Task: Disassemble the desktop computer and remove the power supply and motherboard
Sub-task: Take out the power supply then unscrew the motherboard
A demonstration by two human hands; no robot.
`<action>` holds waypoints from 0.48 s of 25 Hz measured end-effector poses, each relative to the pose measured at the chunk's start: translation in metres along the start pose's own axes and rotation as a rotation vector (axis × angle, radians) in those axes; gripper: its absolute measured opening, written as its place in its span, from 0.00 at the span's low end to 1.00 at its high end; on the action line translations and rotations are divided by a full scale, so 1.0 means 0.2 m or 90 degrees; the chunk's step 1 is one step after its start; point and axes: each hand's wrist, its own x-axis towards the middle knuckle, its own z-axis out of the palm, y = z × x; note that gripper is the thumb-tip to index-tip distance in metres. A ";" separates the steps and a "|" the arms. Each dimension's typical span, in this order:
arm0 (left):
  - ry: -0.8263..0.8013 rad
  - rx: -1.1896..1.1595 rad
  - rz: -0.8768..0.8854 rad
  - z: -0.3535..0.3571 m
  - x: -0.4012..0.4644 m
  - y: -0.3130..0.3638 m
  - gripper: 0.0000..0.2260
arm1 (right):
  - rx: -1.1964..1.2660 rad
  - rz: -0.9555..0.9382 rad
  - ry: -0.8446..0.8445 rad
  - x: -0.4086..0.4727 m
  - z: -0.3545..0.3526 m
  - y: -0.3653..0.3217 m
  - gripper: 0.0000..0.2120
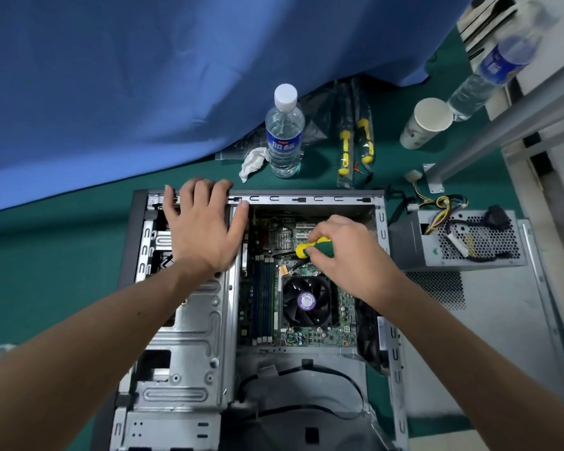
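An open desktop computer case lies flat on the green mat. Inside it sits the green motherboard with a black CPU fan and memory sticks. My left hand rests flat with spread fingers on the far left rim of the case, over the metal drive cage. My right hand grips a yellow-and-green screwdriver, its tip pointing down at the board above the fan. The grey power supply lies outside the case on the right, its cable bundle piled on top.
A water bottle, a crumpled tissue, bagged yellow-handled tools and a paper cup stand beyond the case. The case's side panel lies to the right. A blue cloth hangs behind. A second bottle lies on a shelf.
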 end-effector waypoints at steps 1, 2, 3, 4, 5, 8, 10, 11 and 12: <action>-0.001 0.000 0.000 0.00 0.00 0.00 0.22 | -0.007 -0.002 -0.001 0.00 0.00 0.00 0.09; -0.001 0.000 0.001 0.00 0.00 0.00 0.22 | -0.016 -0.006 0.000 0.01 0.01 -0.01 0.09; -0.001 0.000 0.001 0.00 0.00 0.00 0.22 | -0.024 -0.010 0.002 0.01 0.01 -0.01 0.09; 0.000 -0.001 0.001 0.00 0.00 0.00 0.22 | -0.031 -0.015 0.008 0.01 0.01 -0.02 0.09; 0.002 -0.002 0.001 0.00 0.00 0.00 0.22 | -0.037 -0.018 0.012 0.01 0.00 -0.02 0.09; 0.004 -0.006 0.001 0.00 0.00 0.00 0.22 | -0.056 -0.019 0.014 0.02 0.01 -0.04 0.09; 0.003 -0.006 0.001 0.00 0.00 0.00 0.22 | -0.066 -0.015 0.012 0.02 0.00 -0.04 0.09; 0.002 -0.006 0.000 0.00 0.00 0.00 0.22 | -0.074 -0.018 0.006 0.03 0.00 -0.05 0.09; 0.001 -0.006 -0.001 0.00 0.00 0.00 0.22 | -0.086 -0.025 -0.006 0.04 -0.01 -0.06 0.10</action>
